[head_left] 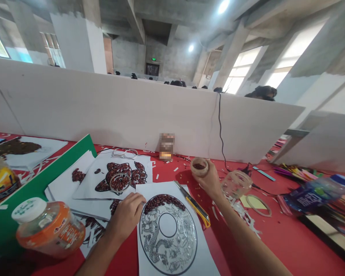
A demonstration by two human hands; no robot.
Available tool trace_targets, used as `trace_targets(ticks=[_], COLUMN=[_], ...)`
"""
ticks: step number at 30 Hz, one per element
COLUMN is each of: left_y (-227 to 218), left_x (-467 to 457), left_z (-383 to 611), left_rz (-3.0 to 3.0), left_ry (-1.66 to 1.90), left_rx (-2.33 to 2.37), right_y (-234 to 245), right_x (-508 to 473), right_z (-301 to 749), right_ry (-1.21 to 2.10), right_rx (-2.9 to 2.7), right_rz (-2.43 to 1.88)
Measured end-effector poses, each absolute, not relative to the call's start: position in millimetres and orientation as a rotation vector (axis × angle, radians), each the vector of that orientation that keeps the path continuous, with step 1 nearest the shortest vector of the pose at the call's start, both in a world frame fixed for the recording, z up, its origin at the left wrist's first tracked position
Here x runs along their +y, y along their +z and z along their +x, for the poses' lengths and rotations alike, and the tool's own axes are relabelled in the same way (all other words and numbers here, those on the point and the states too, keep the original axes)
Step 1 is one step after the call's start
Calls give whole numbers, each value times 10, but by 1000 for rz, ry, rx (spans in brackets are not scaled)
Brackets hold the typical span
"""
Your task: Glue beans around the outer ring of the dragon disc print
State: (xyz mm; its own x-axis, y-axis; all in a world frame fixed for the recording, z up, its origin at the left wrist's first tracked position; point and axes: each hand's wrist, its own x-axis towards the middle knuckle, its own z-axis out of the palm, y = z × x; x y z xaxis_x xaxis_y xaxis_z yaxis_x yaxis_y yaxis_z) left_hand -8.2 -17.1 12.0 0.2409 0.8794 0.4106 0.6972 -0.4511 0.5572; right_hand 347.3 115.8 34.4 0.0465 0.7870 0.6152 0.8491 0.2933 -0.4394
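Observation:
A white sheet with a printed round dragon design (168, 232) lies in front of me on the red table (276, 237). Dark red beans (163, 200) fill the design's upper rim. My left hand (126, 216) rests closed at the sheet's left edge, fingertips beside the beans; what they pinch, if anything, is hidden. My right hand (208, 180) holds a small clear jar (199, 166) with dark beans inside, lifted above the table to the right of the sheet. A yellow utility knife (194, 205) lies along the sheet's right edge.
Other bean pictures (115, 178) on white sheets lie at left, a round lid (120, 182) on one. An orange jar (50, 230) and a green board (43, 176) stand at near left. A clear glass jar (235, 184), a tape ring (258, 205), a plastic bottle (316, 191) and a black cable (220, 130) lie at right. A white partition (132, 107) walls the back.

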Motion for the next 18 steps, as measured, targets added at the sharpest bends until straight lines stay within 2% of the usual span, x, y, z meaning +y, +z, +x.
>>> trace_targets(ticks=[10, 18], left_y=[129, 109], left_x=[-172, -174], left_z=[-73, -86], left_rz=[2265, 2239], left_ry=[1000, 959], left_rx=[1490, 1480], right_y=[575, 696], right_x=[892, 862], right_z=[3598, 3640], right_ry=[-643, -830], right_rx=[-2262, -2576], right_rz=[-1538, -1406])
